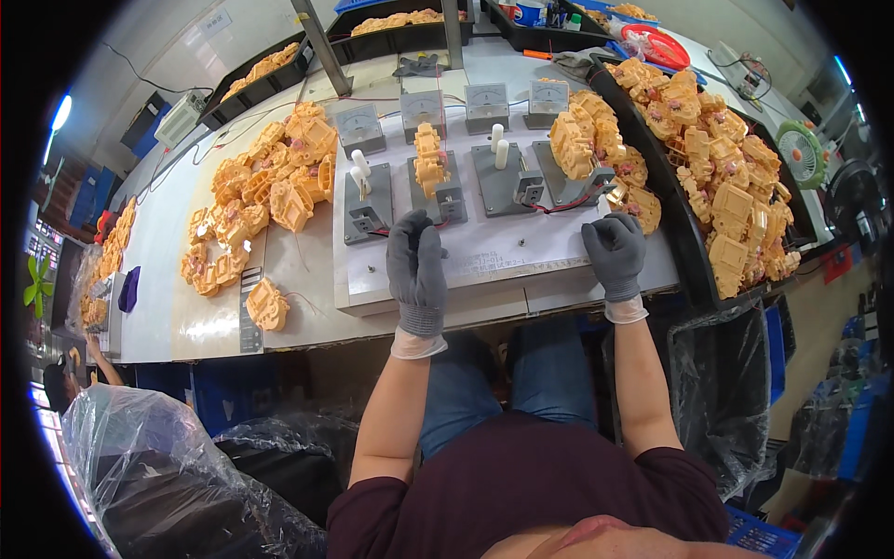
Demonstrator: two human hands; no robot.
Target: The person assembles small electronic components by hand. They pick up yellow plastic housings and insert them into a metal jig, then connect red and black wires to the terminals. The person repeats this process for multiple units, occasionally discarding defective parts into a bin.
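My left hand [417, 272], in a grey glove, is over the front of a white test board [521, 244]. Its fingers point forward and bend at the tips, the thumb stands apart, and nothing shows in it. My right hand [616, 256], also gloved, hovers at the board's right front corner with fingers curled in; whatever they hold, if anything, is hidden. Beyond the left hand, an orange-yellow plastic housing [429, 160] stands on a grey fixture [449, 199]. Another housing [573, 146] stands on the rightmost fixture [559, 179]. Two other fixtures show bare white pegs [500, 152].
Several analog meters [487, 107] line the board's back. Housings lie in a left pile [289, 168], with a single housing [267, 305] nearer the edge. A black tray [694, 252] full of housings stands right. Metal posts [322, 47] rise behind; another person's arm [104, 361] shows far left.
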